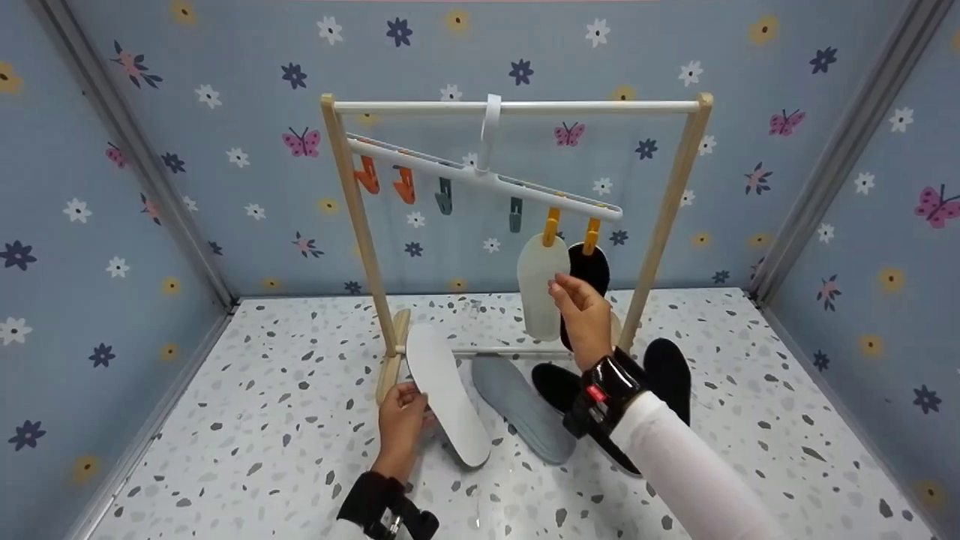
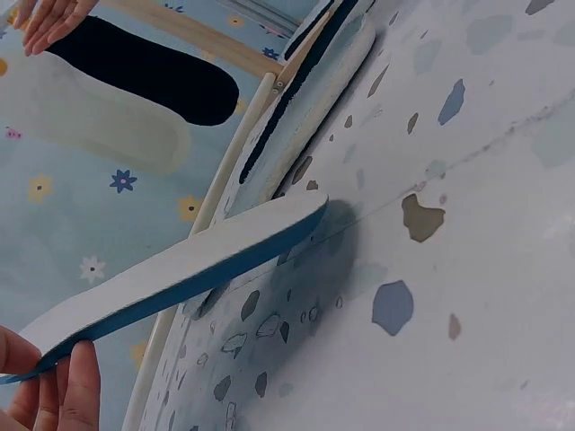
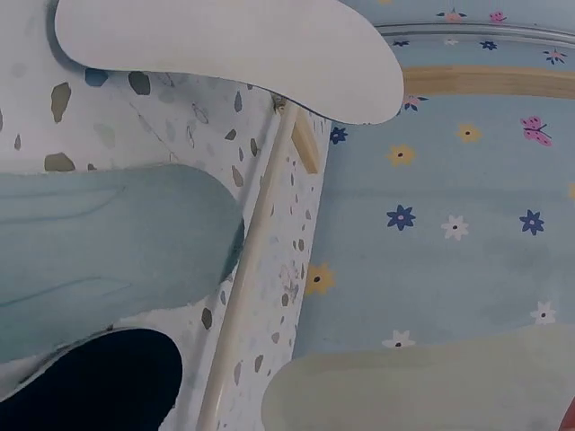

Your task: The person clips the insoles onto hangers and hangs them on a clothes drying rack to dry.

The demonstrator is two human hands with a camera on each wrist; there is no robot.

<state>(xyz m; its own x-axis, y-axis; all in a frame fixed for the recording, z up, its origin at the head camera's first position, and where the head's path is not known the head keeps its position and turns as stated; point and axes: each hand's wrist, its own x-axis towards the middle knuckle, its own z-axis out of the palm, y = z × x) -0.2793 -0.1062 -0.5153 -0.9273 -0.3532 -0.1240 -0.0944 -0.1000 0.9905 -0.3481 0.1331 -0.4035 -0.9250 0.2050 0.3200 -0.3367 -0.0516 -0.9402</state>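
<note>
My left hand [image 1: 402, 424] pinches the edge of a white insole [image 1: 448, 397], thumb on its white face; the left wrist view shows its blue underside [image 2: 207, 271]. A pale insole [image 1: 541, 289] and a black insole [image 1: 591, 271] hang from yellow clips [image 1: 551, 227] at the right end of a white clip hanger [image 1: 480, 177]. My right hand [image 1: 586, 319] is in front of both, fingertips by the pale insole's right edge; whether they touch it is unclear. Its fingers look relaxed. In the right wrist view, the pale insole [image 3: 422, 386] shows at the bottom.
A grey-blue insole [image 1: 521, 409] and black insoles [image 1: 667, 375] lie on the speckled surface. The hanger tilts down rightward from a wooden-legged rack's white bar [image 1: 600, 107]. Orange clips [image 1: 405, 186] and grey clips [image 1: 444, 197] hang from it without insoles. Flower-patterned walls [image 1: 847, 247] enclose the space.
</note>
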